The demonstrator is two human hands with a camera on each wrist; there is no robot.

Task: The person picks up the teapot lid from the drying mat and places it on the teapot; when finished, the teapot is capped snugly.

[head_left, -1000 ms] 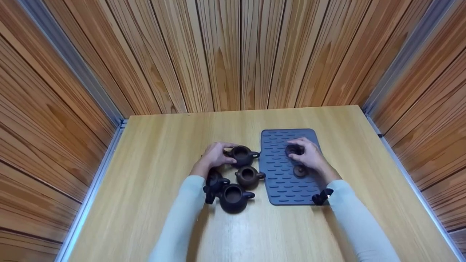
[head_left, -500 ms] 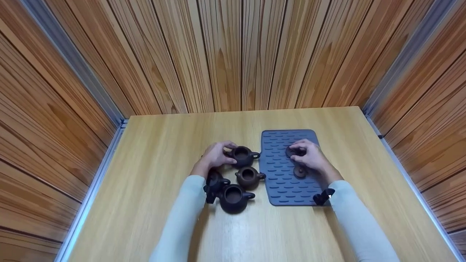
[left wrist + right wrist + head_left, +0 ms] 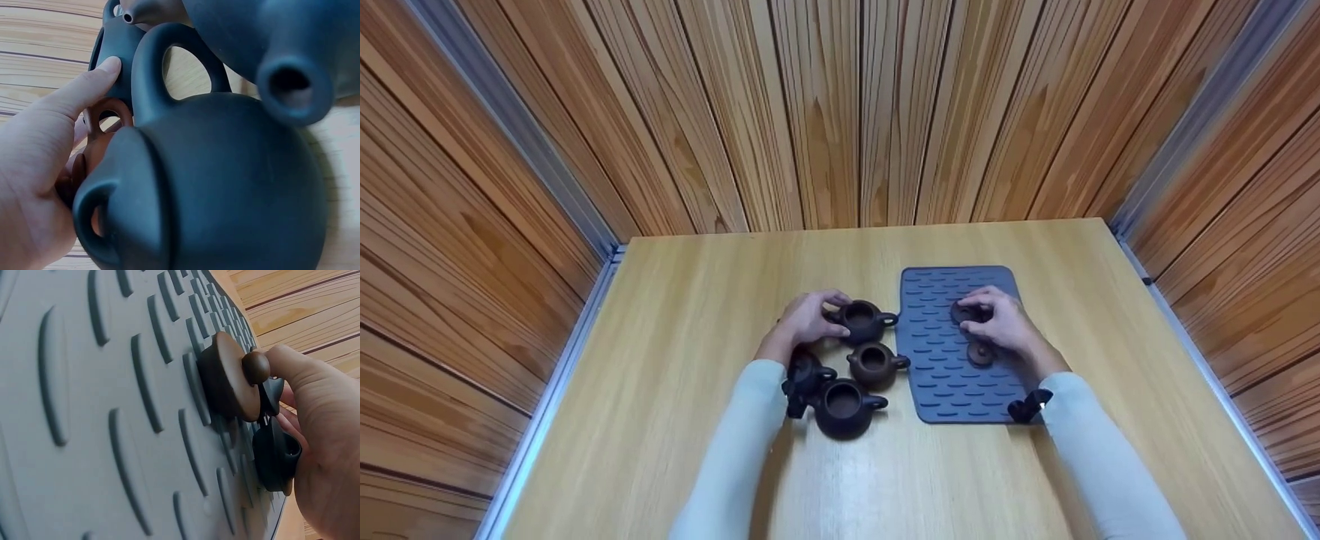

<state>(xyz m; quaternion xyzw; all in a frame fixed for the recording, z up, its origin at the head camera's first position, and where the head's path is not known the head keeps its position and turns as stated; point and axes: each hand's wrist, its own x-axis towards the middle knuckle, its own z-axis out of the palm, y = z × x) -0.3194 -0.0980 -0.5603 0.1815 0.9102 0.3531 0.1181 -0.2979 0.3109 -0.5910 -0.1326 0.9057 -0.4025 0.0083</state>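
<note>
On the left, my left hand (image 3: 808,319) holds a dark lidless teapot (image 3: 864,321), thumb against its rim; the other fingers are partly hidden behind it. In the left wrist view, a reddish-brown lidded teapot (image 3: 104,138) sits beside that hand, and a black lidded teapot (image 3: 236,185) fills the foreground. On the grey mat (image 3: 937,390), my right hand (image 3: 1003,324) pinches a dark lid (image 3: 962,312) at the mat's surface. Nearer me lies a brown lid (image 3: 980,354) with a round knob. Another dark lid (image 3: 273,458) appears near the palm in the right wrist view.
Between the left arm and the mat stand a small brown lidless teapot (image 3: 876,365) and a black lidless teapot (image 3: 844,407), close together. Plank walls (image 3: 825,112) enclose the wooden table (image 3: 682,300) at the back and both sides.
The right hand's fingers have shifted slightly rightward over the dark lid, and more of the lid's left edge shows. The left hand and the teapots have stayed in place.
</note>
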